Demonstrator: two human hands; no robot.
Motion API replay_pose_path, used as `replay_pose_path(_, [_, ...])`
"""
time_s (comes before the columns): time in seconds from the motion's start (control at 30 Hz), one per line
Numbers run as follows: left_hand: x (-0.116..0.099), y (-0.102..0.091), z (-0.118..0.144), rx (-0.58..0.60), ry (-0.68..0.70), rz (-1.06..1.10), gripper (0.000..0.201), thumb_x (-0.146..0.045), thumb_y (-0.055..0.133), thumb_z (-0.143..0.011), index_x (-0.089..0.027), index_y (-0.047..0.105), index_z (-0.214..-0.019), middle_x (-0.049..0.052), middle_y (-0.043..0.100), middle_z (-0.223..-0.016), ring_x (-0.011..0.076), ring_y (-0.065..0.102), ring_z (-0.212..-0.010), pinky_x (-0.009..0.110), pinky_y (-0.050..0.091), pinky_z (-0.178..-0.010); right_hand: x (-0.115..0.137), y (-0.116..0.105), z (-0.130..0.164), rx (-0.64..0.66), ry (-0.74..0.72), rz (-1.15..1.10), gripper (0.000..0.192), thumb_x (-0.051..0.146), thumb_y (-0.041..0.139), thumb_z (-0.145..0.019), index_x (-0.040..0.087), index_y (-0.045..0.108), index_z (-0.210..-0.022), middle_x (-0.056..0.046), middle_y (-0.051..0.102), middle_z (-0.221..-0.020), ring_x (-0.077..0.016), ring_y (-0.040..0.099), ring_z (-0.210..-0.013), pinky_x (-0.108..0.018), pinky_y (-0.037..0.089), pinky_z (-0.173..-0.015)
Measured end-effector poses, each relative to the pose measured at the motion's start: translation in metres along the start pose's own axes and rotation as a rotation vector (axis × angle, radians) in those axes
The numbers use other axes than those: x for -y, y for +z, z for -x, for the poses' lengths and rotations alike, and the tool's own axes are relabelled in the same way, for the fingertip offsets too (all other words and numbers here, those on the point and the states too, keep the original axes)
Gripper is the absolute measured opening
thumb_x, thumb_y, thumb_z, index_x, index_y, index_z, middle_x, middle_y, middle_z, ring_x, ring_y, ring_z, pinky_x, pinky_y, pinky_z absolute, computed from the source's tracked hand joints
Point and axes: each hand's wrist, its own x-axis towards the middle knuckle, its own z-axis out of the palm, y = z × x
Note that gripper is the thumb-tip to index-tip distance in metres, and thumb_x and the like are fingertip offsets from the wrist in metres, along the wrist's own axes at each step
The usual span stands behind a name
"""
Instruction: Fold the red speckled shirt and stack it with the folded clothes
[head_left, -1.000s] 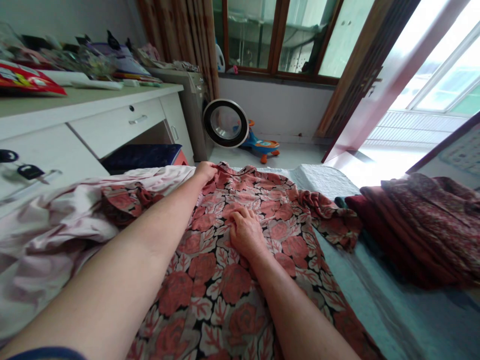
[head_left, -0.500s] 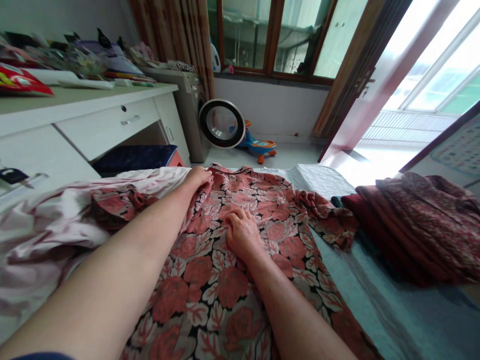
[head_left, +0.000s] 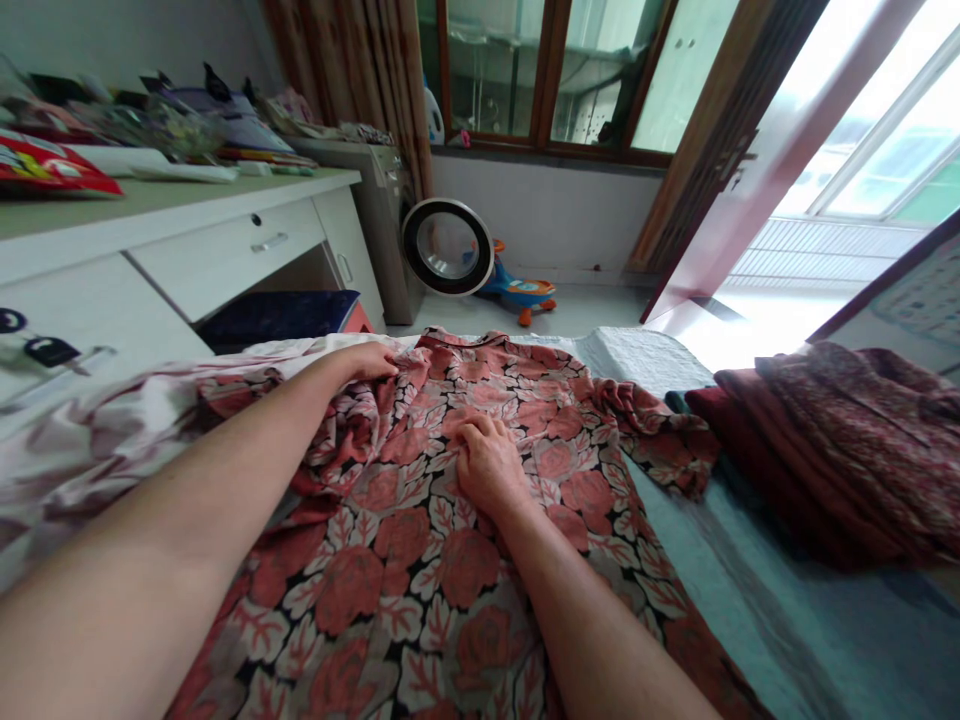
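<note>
A floral shirt [head_left: 420,545], red roses and pale leaves on black, lies spread over a bed with its collar at the far side. My left hand [head_left: 373,362] is closed on the cloth near the shirt's left shoulder, where the fabric bunches into folds. On the middle of the chest rests my right hand [head_left: 491,465], palm down with fingers slightly bent and apart, holding nothing. The right-side sleeve [head_left: 660,430] stretches out, wrinkled, toward a stack of clothes. Part of the left-side sleeve is hidden behind my left forearm.
Folded dark red clothes [head_left: 832,450] are piled on the light blue bed cover [head_left: 697,560]. Crumpled pale pink cloth [head_left: 82,470] lies at left, beside a white desk [head_left: 225,245]. Beyond the bed are an open washer door [head_left: 448,205] and a blue-orange ride-on toy [head_left: 525,290].
My left hand has moved left and slightly nearer, pulling the shirt's shoulder cloth into more folds. The left edge of the shirt has spread leftward. My right hand stays on the chest.
</note>
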Motion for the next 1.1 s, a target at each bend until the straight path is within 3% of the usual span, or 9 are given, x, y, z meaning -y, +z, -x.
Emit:
replay_pose_path(0.1, [0.002, -0.004, 0.003, 0.041, 0.026, -0.013, 0.019, -0.029, 0.064, -0.064, -0.020, 0.074, -0.077, 0.003, 0.074, -0.077, 0.0211, 0.067, -0.075, 0.024, 0.051, -0.069, -0.001, 0.001, 0.000, 0.003, -0.001, 0.006, 0.020, 0.019, 0.053, -0.088, 0.023, 0.068, -0.100, -0.005, 0.062, -0.116, -0.0222, 0.049, -0.109, -0.036, 0.037, -0.098])
replay_pose_path(0.2, [0.010, -0.014, 0.002, -0.121, 0.018, -0.050, 0.024, -0.036, 0.060, -0.072, -0.020, 0.072, -0.085, 0.002, 0.074, -0.081, 0.0201, 0.067, -0.077, 0.024, 0.049, -0.069, -0.001, 0.001, 0.000, 0.004, -0.002, 0.001, 0.020, 0.019, 0.053, -0.087, 0.024, 0.068, -0.100, -0.004, 0.062, -0.116, -0.0220, 0.049, -0.109, -0.036, 0.037, -0.099])
replay_pose_path(0.3, [0.024, -0.022, 0.000, -0.182, 0.039, -0.226, 0.023, -0.037, 0.063, -0.071, -0.023, 0.071, -0.087, 0.002, 0.073, -0.081, 0.0226, 0.067, -0.084, 0.024, 0.047, -0.072, -0.001, 0.001, 0.000, -0.003, -0.003, -0.006, 0.020, 0.019, 0.054, -0.087, 0.024, 0.068, -0.100, -0.004, 0.062, -0.117, -0.0219, 0.049, -0.109, -0.036, 0.037, -0.099])
replay_pose_path(0.5, [0.038, -0.008, 0.002, -0.094, 0.080, -0.508, 0.028, -0.029, 0.069, -0.063, -0.024, 0.072, -0.090, 0.010, 0.073, -0.104, 0.0321, 0.065, -0.102, 0.032, 0.046, -0.084, 0.000, -0.001, 0.000, 0.005, 0.004, -0.014, 0.021, 0.018, 0.053, -0.087, 0.025, 0.069, -0.099, -0.005, 0.062, -0.116, -0.0222, 0.049, -0.109, -0.036, 0.037, -0.099])
replay_pose_path(0.63, [0.016, 0.002, -0.001, -0.201, 0.091, -0.470, 0.043, -0.027, 0.069, -0.061, -0.024, 0.073, -0.104, 0.011, 0.068, -0.121, 0.0344, 0.059, -0.115, 0.035, 0.044, -0.095, 0.000, 0.000, 0.000, -0.002, -0.004, -0.012, 0.021, 0.018, 0.054, -0.086, 0.025, 0.069, -0.099, -0.004, 0.063, -0.115, -0.0224, 0.050, -0.109, -0.036, 0.037, -0.099])
replay_pose_path(0.73, [-0.009, 0.006, -0.009, -0.187, 0.063, -0.306, 0.034, -0.026, 0.058, -0.074, -0.021, 0.074, -0.103, 0.010, 0.073, -0.110, 0.0269, 0.065, -0.103, 0.028, 0.046, -0.087, 0.000, 0.000, 0.000, -0.009, -0.011, -0.009, 0.020, 0.018, 0.054, -0.087, 0.024, 0.068, -0.099, -0.005, 0.062, -0.115, -0.0223, 0.050, -0.110, -0.036, 0.037, -0.099])
replay_pose_path(0.83, [-0.025, 0.015, -0.019, -0.232, -0.002, -0.210, 0.028, -0.028, 0.059, -0.077, -0.020, 0.075, -0.098, 0.008, 0.075, -0.100, 0.0256, 0.067, -0.097, 0.027, 0.048, -0.081, 0.000, 0.000, 0.000, -0.001, -0.005, -0.001, 0.021, 0.018, 0.053, -0.087, 0.024, 0.068, -0.100, -0.005, 0.062, -0.115, -0.0220, 0.050, -0.110, -0.036, 0.037, -0.099])
replay_pose_path(0.97, [-0.031, 0.033, -0.028, -0.205, -0.088, -0.145, 0.022, -0.033, 0.071, -0.068, -0.020, 0.074, -0.086, 0.007, 0.075, -0.085, 0.0254, 0.068, -0.089, 0.026, 0.049, -0.073, -0.001, 0.001, 0.000, 0.008, -0.004, 0.016, 0.021, 0.019, 0.053, -0.087, 0.023, 0.068, -0.101, -0.005, 0.062, -0.116, -0.0224, 0.049, -0.111, -0.036, 0.037, -0.100])
replay_pose_path(1.1, [-0.033, 0.038, -0.037, -0.229, -0.123, -0.114, 0.017, -0.026, 0.067, -0.072, -0.014, 0.071, -0.083, 0.010, 0.073, -0.084, 0.0266, 0.067, -0.091, 0.028, 0.048, -0.076, -0.001, 0.002, -0.001, 0.014, -0.005, 0.028, 0.021, 0.019, 0.054, -0.087, 0.023, 0.068, -0.101, -0.006, 0.061, -0.115, -0.0228, 0.049, -0.110, -0.037, 0.037, -0.099])
